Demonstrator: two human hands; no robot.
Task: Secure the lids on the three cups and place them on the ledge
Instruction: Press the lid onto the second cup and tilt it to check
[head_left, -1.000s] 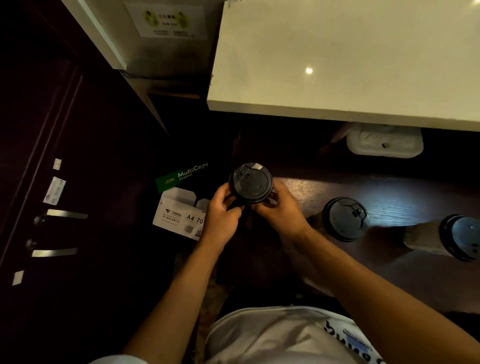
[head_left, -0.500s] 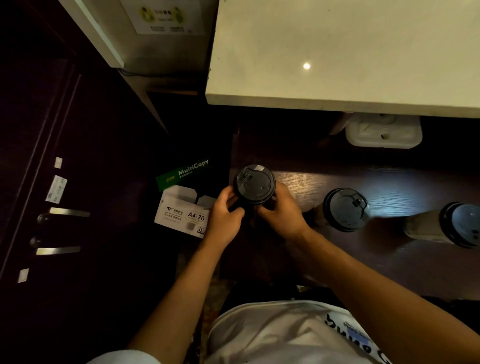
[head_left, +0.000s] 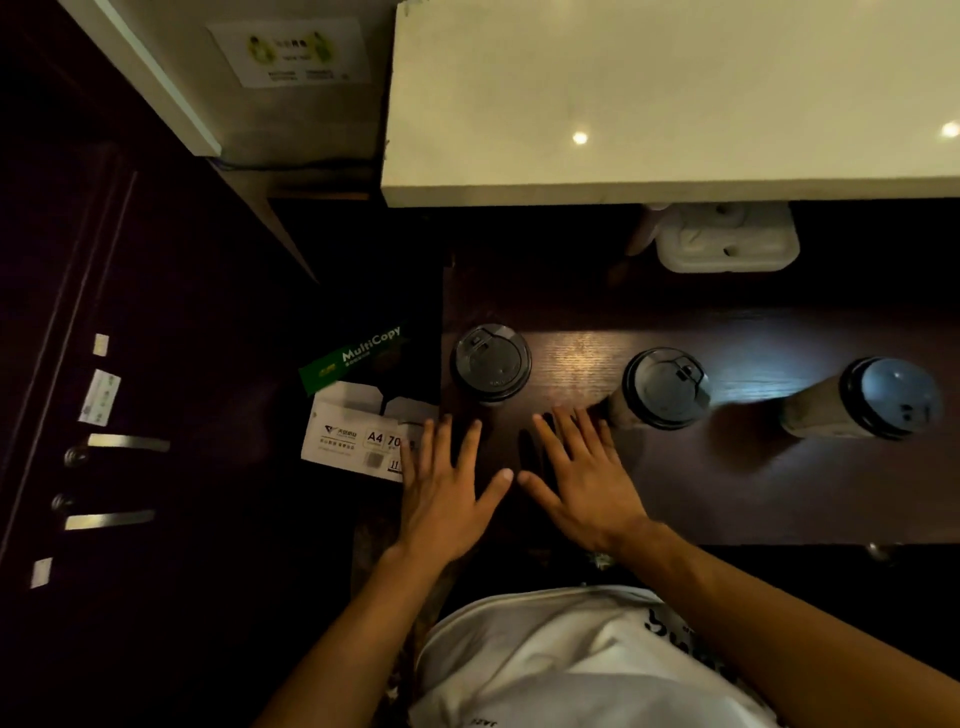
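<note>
Three paper cups with black lids stand in a row on a dark wooden counter (head_left: 779, 493): the left cup (head_left: 491, 362) near the counter's left end, the middle cup (head_left: 664, 388), and the right cup (head_left: 883, 397). My left hand (head_left: 447, 488) is flat with spread fingers just below the left cup, holding nothing. My right hand (head_left: 582, 483) lies spread beside it, its fingertips close to the middle cup's base. A pale stone ledge (head_left: 649, 104) runs above and behind the counter.
A box of A4 copy paper (head_left: 358, 415) sits on the floor left of the counter. A white plastic container (head_left: 727, 239) rests in the shadow under the ledge. Dark cabinet doors with metal handles (head_left: 119, 441) fill the left side.
Both hands were holding the left cup by its lid; now the cup stands on the counter and both hands have let go and pulled back, fingers spread.
</note>
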